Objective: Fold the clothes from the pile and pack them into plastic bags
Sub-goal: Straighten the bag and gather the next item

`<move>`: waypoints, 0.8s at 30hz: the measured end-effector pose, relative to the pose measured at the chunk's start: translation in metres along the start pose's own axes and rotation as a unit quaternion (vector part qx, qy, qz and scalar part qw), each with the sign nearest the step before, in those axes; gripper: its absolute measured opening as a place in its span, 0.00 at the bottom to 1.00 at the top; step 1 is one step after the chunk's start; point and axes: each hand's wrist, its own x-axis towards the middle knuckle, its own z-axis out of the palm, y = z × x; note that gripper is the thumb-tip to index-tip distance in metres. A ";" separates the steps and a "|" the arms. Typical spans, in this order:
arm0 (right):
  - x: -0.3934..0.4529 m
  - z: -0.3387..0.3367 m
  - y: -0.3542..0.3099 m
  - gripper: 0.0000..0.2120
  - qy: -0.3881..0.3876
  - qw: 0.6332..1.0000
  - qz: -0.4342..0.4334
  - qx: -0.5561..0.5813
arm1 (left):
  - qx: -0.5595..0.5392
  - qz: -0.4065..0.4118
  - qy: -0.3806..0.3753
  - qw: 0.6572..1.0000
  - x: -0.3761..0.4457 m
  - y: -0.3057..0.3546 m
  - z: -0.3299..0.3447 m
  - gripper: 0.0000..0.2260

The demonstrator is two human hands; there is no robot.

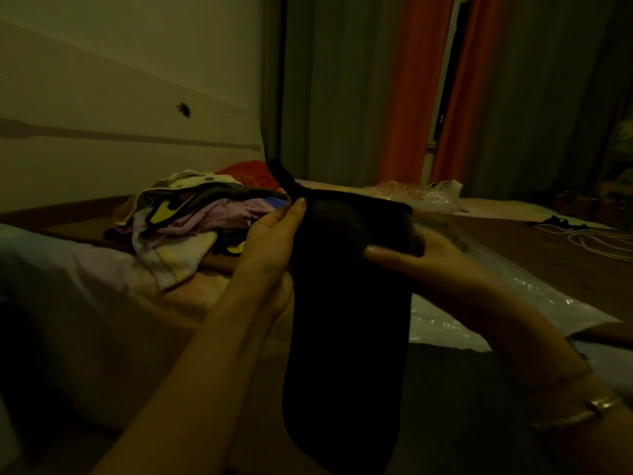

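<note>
Head view shows a dark, long folded cloth piece [346, 320] held up in the middle, above the bed [212, 296]. On the far left, close to the white wall [120, 80], lies the mixed pile of coloured clothes [185, 221]. On the right a clear plastic bag [479, 303] lies flat just beside the cloth, and a crumpled plastic bag [428, 193] lies farther back. The left hand [270, 248] pinches the cloth's upper left edge, thumb in front. The right hand [428, 262] has its grip closed on the upper right edge. A white cord [596, 241] lies far right.
</note>
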 end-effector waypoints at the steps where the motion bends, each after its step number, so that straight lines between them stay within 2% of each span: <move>1: -0.001 0.002 0.001 0.19 -0.043 0.999 0.025 -0.021 | -0.011 -0.002 0.006 1.000 0.000 0.001 0.000 0.08; 4: -0.003 0.003 0.007 0.15 -0.068 0.996 0.060 0.006 | 0.013 0.014 0.036 0.999 0.002 0.003 -0.005 0.09; 7: 0.000 0.003 0.006 0.17 -0.042 0.994 0.046 0.092 | 0.139 0.030 0.073 0.987 0.004 0.003 -0.010 0.09; 8: 0.001 0.003 0.004 0.18 -0.020 0.993 0.039 0.114 | 0.176 0.013 0.073 0.981 0.002 0.003 -0.008 0.10; 11: 0.005 0.000 0.001 0.21 0.063 0.985 0.008 0.161 | 0.226 -0.111 0.036 0.967 -0.006 0.004 0.001 0.15; 14: 0.007 -0.004 0.000 0.23 0.126 0.974 -0.023 0.187 | 0.252 -0.173 -0.036 0.952 -0.010 0.000 0.002 0.29; 16: 0.008 -0.005 0.001 0.23 0.137 0.969 -0.035 0.205 | 0.247 -0.144 -0.021 0.958 -0.011 -0.001 0.003 0.28; 20: 0.005 -0.008 -0.001 0.16 0.082 0.966 -0.038 0.242 | 0.225 -0.029 0.029 0.974 -0.012 0.004 0.003 0.14; 22: 0.003 -0.010 -0.002 0.19 0.035 0.975 -0.023 0.220 | 0.241 0.026 0.044 0.969 -0.012 0.007 0.001 0.12; 24: 0.001 -0.010 0.000 0.20 0.020 0.983 -0.009 0.181 | 0.253 0.067 0.056 0.963 -0.012 0.010 0.000 0.12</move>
